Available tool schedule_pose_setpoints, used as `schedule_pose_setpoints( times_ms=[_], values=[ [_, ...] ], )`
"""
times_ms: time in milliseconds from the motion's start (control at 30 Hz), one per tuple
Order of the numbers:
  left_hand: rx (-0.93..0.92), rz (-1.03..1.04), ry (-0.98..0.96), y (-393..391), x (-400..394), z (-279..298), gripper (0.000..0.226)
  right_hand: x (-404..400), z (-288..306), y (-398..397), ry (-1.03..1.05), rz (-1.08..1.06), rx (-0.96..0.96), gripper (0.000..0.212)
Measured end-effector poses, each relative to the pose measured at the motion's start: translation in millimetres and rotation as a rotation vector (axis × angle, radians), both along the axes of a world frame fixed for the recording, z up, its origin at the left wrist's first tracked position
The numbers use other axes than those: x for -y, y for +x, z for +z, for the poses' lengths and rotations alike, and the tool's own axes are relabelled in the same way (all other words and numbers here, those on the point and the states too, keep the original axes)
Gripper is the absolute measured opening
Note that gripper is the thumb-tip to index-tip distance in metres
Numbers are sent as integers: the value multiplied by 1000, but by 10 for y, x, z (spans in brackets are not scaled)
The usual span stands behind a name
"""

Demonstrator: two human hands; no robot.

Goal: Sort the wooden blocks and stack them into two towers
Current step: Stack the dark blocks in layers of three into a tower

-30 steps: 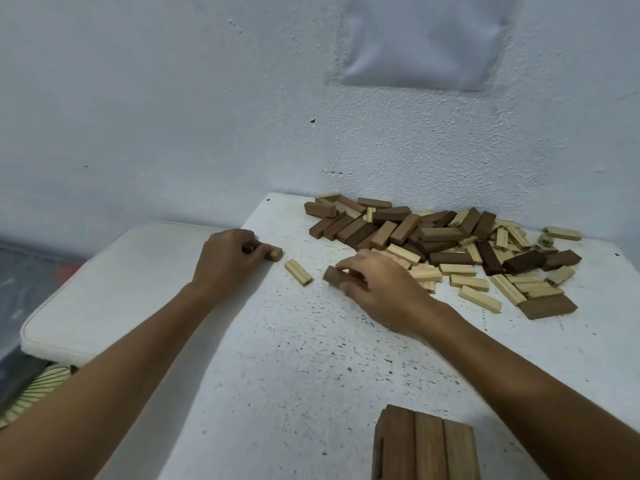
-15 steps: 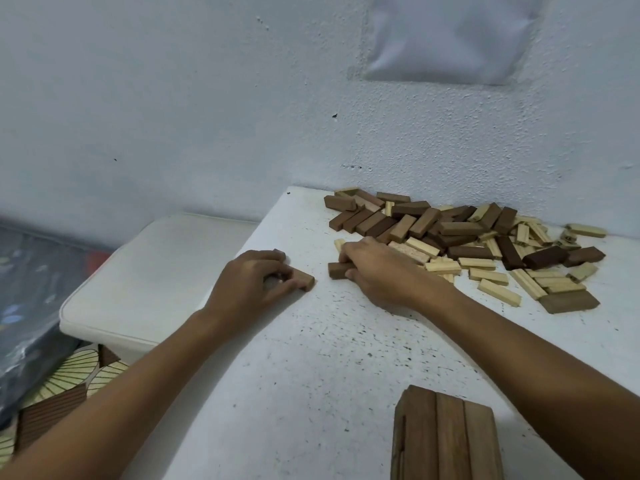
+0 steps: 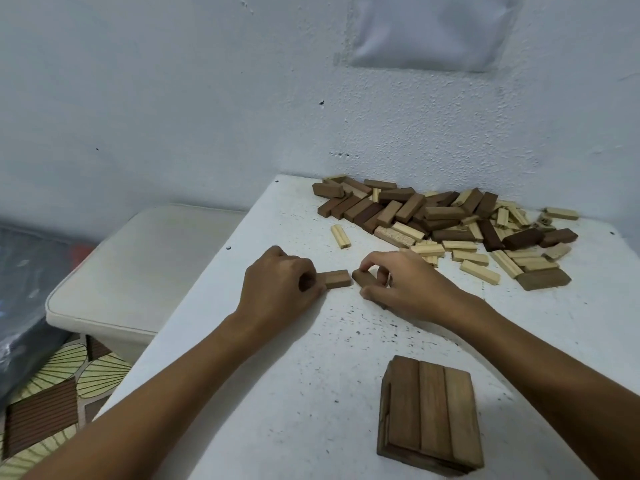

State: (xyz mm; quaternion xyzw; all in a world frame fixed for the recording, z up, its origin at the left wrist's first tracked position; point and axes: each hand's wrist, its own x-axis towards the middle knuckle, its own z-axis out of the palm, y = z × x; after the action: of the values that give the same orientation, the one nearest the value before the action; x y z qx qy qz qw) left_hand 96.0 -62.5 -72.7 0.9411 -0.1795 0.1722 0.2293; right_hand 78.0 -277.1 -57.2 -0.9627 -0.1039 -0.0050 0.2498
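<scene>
Blocks: two dark ones in the fingers, both low on the white table (image 3: pixel 311 393), mid-table, ends close together, a narrow gap between. Left block (image 3: pixel 337 278) pinched at its left end by curled left-hand (image 3: pixel 280 289) fingers, flat on the table. Right block (image 3: pixel 363 278) pinched between right-hand (image 3: pixel 408 289) thumb and forefinger, angled, far end hidden under the palm; touching the table or lifted, cannot tell. Other right fingers curled under.

Beyond the fingers, one pale block (image 3: pixel 340 236) alone, lying lengthwise just ahead of the hands, apart from the heap (image 3: pixel 450 220). Heap against the far wall (image 3: pixel 173 98), at the table's back right: dark and pale blocks jumbled, some overlapping. Dark ones mostly at the left and centre of the heap, pale ones mostly toward the right and near edge. Exact count not possible; well over a dozen of each colour. One broad dark block (image 3: pixel 543 279) at the heap's near right corner.

Nearer the camera, right of centre, one started tower (image 3: pixel 429 414): three dark blocks side by side on top, edge of a lower layer showing beneath. No more than two layers visible.

Off the table's left edge, one white cushion (image 3: pixel 138 265); under it, leaf-patterned floor (image 3: pixel 52 393).
</scene>
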Motion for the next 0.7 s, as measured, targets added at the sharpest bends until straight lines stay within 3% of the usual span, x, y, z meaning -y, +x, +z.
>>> schedule_pose_setpoints(
  times_ms=[267,533,700],
  values=[
    [-23,-105,-21,-170,114,-8,15,84,54,-18,28,-33,-57,35],
    [-393,-435,-141,-79,-119,71,62,27,87,19,-4,68,-36,31],
    [-476,-572,-4,116,-390,149,60,37,135,29,28,86,-136,42]
  ],
)
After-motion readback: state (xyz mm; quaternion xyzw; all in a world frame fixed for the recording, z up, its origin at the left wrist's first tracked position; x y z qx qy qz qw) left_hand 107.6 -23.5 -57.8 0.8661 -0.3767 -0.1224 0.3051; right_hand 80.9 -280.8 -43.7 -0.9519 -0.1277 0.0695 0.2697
